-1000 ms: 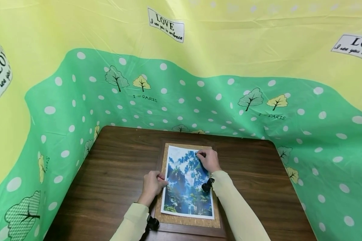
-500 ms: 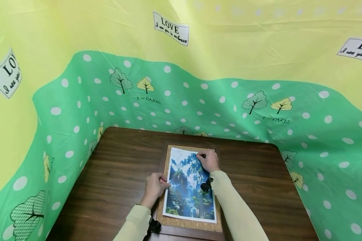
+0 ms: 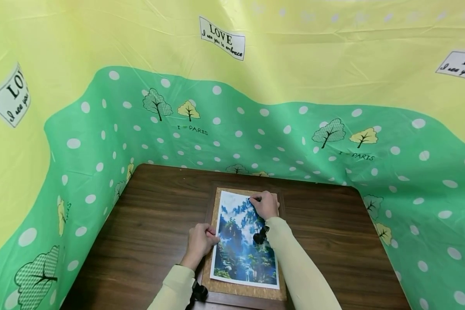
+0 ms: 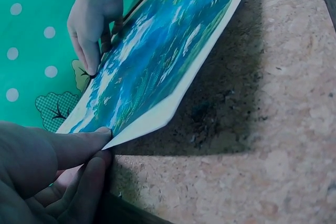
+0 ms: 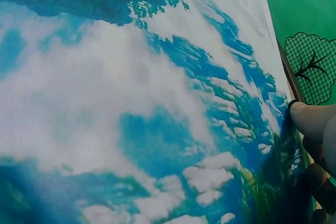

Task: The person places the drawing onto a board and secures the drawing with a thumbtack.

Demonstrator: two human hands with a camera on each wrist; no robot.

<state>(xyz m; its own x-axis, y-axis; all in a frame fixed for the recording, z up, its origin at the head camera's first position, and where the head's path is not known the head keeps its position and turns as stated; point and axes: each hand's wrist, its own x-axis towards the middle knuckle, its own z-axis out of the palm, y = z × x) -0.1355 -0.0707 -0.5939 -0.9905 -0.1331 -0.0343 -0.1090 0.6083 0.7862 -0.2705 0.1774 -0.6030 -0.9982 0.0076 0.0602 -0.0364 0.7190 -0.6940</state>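
Note:
A glossy landscape print, blue and white with a white border, lies over a cork board with a dark frame. My left hand pinches the print's left edge; in the left wrist view, thumb and fingers hold it, and its near edge curls up off the cork. At the print's top, my right hand pinches a small black piece, like a pushpin head, against the paper. The rest of that piece is hidden by the thumb.
The board lies on a dark wooden table. A green and yellow printed cloth hangs around the table's back and sides. Black cameras are strapped to both wrists.
My right hand has shifted slightly left along the top of the print. My left hand keeps its hold on the left edge. The head view has moved a little.

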